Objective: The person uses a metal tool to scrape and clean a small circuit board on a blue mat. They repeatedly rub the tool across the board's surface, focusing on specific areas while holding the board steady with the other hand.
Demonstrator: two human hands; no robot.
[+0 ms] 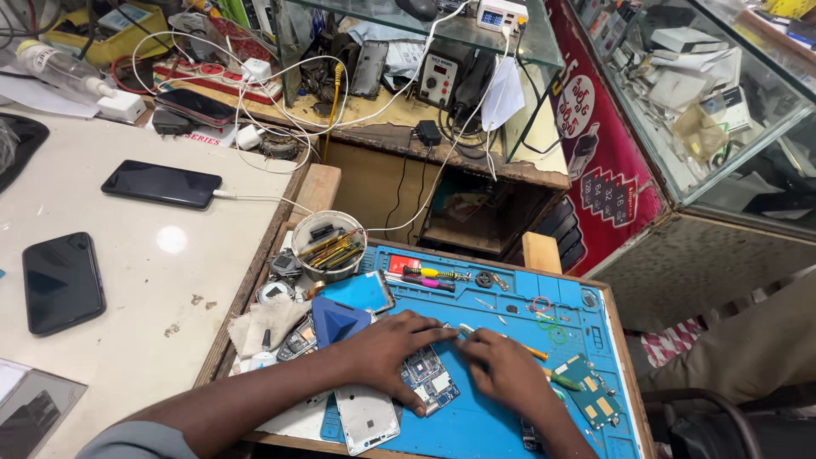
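My left hand lies flat on a blue phone circuit board on the blue work mat, pressing it down. My right hand is closed around a thin orange-handled tool, whose tip points at the board between the two hands. A white phone back cover lies just below my left hand. A green circuit board rests on the mat to the right of my right hand.
A round tin of tools stands at the mat's back left, next to screwdrivers and a blue phone. Two black phones lie on the white counter to the left. A cluttered wooden shelf with cables sits behind.
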